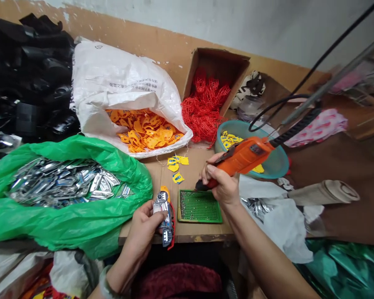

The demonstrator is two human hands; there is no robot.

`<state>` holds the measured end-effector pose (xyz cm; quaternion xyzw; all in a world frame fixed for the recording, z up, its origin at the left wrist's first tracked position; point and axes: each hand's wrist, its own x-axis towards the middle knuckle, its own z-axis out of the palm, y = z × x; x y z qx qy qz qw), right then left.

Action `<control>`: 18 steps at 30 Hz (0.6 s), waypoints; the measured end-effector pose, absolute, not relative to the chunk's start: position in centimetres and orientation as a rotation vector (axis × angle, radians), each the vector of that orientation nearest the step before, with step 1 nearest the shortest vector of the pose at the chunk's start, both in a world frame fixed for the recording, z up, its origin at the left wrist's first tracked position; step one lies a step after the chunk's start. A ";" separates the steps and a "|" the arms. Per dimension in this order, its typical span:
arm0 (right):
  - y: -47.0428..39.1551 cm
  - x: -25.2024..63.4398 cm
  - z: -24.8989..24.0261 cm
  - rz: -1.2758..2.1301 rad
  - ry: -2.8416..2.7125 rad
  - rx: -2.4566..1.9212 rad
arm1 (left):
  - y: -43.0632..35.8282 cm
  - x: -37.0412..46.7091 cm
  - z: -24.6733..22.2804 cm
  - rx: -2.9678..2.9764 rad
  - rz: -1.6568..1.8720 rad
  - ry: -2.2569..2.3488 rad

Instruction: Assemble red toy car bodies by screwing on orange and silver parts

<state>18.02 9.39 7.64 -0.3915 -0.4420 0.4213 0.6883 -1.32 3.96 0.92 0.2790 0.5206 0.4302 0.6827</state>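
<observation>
My left hand (151, 222) grips a small toy-like assembly (166, 222) of silver, grey and orange plastic with a red strip along its right side, held over the table's front edge. In my right hand (221, 178) is an orange electric screwdriver (246, 155), tilted, with a cable running off its upper end. Its dark tip points down at the upper left part of a green screw tray (202, 207) with a grid of holes and small screws in it. Several yellow plastic pieces (178, 177) lie on the cardboard just beyond the tray.
A green bag (124, 160) of silver parts lies left, behind it a white sack (124, 79) of orange pieces (149, 131). Red frames (205, 104) spill from a cardboard box (220, 58). A teal basin (276, 162) holds yellow pieces. Black parts (28, 79) pile up far left.
</observation>
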 end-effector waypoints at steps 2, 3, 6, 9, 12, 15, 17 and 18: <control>9.4 18.6 6.7 0.929 -0.976 -0.898 | 4.1 -1.2 0.7 0.619 0.967 1.156; 9.3 18.8 6.3 0.925 -0.972 -0.903 | 4.1 -1.1 0.7 0.618 0.966 1.151; 9.3 18.9 5.3 0.912 -0.968 -0.911 | 4.2 -1.0 0.7 0.614 0.960 1.155; 9.5 18.9 4.9 0.907 -0.974 -0.910 | 4.2 -0.9 0.7 0.606 0.957 1.166; 9.8 18.8 4.6 0.921 -0.986 -0.897 | 4.2 -0.8 0.6 0.609 0.953 1.178; 9.9 18.7 4.3 0.938 -0.990 -0.905 | 4.1 -0.8 0.6 0.620 0.950 1.181; 9.9 18.6 4.0 0.941 -0.993 -0.916 | 4.1 -0.8 0.5 0.625 0.948 1.179; 9.8 18.6 3.9 0.942 -0.996 -0.920 | 4.1 -0.8 0.5 0.627 0.947 1.178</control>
